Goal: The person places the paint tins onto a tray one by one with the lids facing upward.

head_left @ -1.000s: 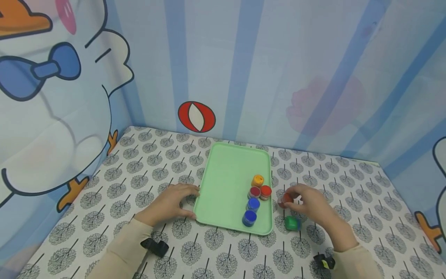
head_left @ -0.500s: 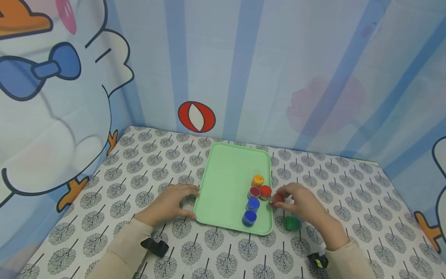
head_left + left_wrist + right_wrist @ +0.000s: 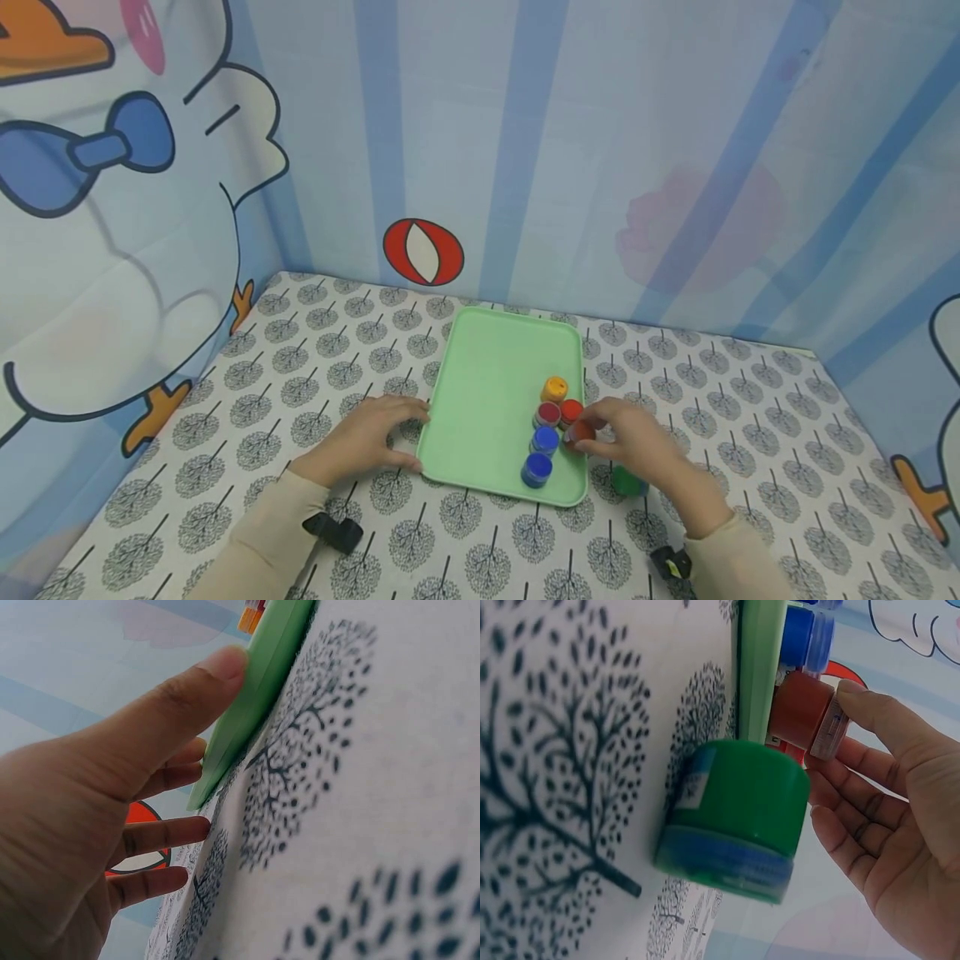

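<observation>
My right hand (image 3: 633,437) pinches a brown-red paint jar (image 3: 802,711) between thumb and fingers, over the right part of the green tray (image 3: 487,367). Beside that jar in the tray stand a red jar (image 3: 571,412), a dark red jar (image 3: 547,414), an orange jar (image 3: 555,388) and two blue jars (image 3: 545,441). Just outside the tray's right edge lies a green jar (image 3: 739,814), partly behind the right hand in the head view. At the tray's left edge my left hand (image 3: 371,437) rests with fingers spread, thumb and fingertips touching or very near the rim.
A cloth printed with grey trees (image 3: 300,392) covers the table around the tray. Behind it hangs a blue striped backdrop (image 3: 450,150) with a cartoon duck at the left. A black strap (image 3: 333,532) is on the left wrist.
My right hand has carried the brown-red jar leftward from the cloth, across the tray's right rim and in beside the other jars. The left hand has stayed still.
</observation>
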A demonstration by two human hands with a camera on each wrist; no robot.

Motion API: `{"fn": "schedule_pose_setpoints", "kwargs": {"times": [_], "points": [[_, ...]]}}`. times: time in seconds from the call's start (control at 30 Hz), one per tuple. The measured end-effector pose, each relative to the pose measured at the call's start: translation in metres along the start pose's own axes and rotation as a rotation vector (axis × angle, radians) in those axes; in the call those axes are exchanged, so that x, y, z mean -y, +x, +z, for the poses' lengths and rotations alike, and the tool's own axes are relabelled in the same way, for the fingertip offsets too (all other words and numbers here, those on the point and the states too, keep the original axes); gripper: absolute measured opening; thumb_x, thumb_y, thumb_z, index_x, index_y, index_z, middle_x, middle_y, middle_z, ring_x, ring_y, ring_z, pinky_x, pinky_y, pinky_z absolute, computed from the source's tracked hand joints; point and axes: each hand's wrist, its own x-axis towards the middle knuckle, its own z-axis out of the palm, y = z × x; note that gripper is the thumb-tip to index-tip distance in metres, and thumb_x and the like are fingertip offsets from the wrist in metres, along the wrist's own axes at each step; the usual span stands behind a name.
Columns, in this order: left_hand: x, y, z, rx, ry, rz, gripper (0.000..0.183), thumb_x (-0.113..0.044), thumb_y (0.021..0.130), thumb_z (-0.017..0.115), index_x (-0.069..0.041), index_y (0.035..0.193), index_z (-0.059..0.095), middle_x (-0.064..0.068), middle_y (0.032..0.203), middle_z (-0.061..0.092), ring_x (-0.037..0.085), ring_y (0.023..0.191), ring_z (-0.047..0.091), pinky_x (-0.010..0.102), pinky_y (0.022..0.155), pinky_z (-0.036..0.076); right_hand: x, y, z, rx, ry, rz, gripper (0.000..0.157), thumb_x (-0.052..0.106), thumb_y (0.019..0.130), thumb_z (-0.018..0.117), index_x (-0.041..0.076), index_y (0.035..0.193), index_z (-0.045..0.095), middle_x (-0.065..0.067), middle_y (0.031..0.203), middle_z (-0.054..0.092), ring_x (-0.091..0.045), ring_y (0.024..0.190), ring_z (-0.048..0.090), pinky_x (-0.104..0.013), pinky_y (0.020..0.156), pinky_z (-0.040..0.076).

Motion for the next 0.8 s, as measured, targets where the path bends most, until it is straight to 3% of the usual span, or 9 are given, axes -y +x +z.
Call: {"fn": "schedule_pose_setpoints", "kwargs": {"times": [0.8], "points": [[-0.0005,-0.0002,0.0005,-0.002,-0.001,-0.008,0.064,-0.047,0.067,0.08,-0.016,0.12,0.063,0.002,0.137,0.058,0.025,0.129,0.052,0.05,0.111,0.039,0.008,0.0023,0.0086,0.031,-0.087,0.009,0.031,0.027,0.078,0.077,0.012,0.104,0.068,0.005,0.091,0.065,-0.014,0.085,0.062,-0.03,0.076,0.055]]}}
